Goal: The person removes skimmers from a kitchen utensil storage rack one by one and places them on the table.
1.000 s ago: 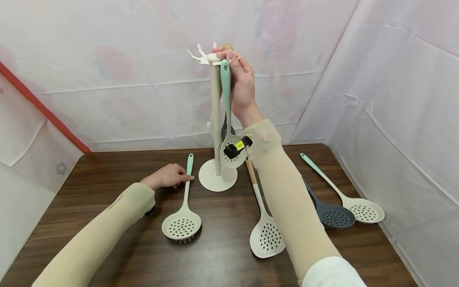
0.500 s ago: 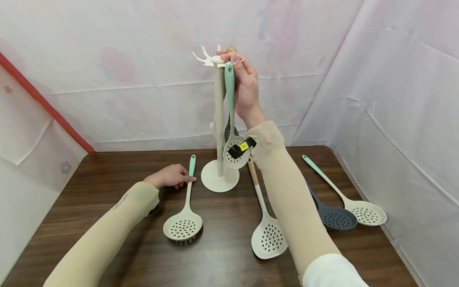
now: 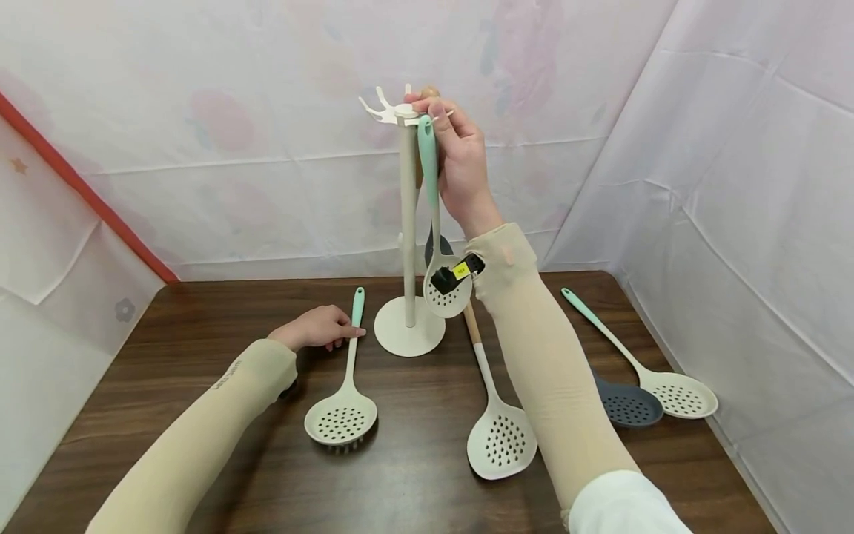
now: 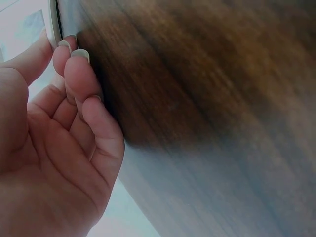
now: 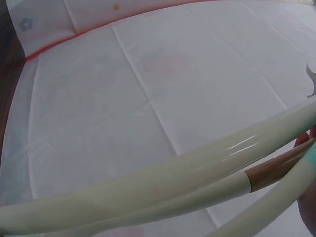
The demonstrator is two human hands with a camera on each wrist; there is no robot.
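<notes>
White sheets with faint floral prints wall in a dark wooden surface. At upper centre of the head view the right hand is raised to the top of a cream utensil stand, its fingers curled round the mint-green handle of a slotted spoon just under the stand's hooks; the spoon hangs upright beside the pole, its perforated bowl above the stand's round base. In the right wrist view the pole crosses the frame with a wood-tipped handle close under it.

At centre left the left hand rests on the surface, fingers loosely bent and gripping nothing, fingertips touching the mint handle of a second slotted spoon lying flat. The left wrist view shows the relaxed fingers against the wood.

Lower centre lies a cream slotted turner with a wooden handle; at lower right a dark grey skimmer and another mint-handled skimmer lie just beside each other.
</notes>
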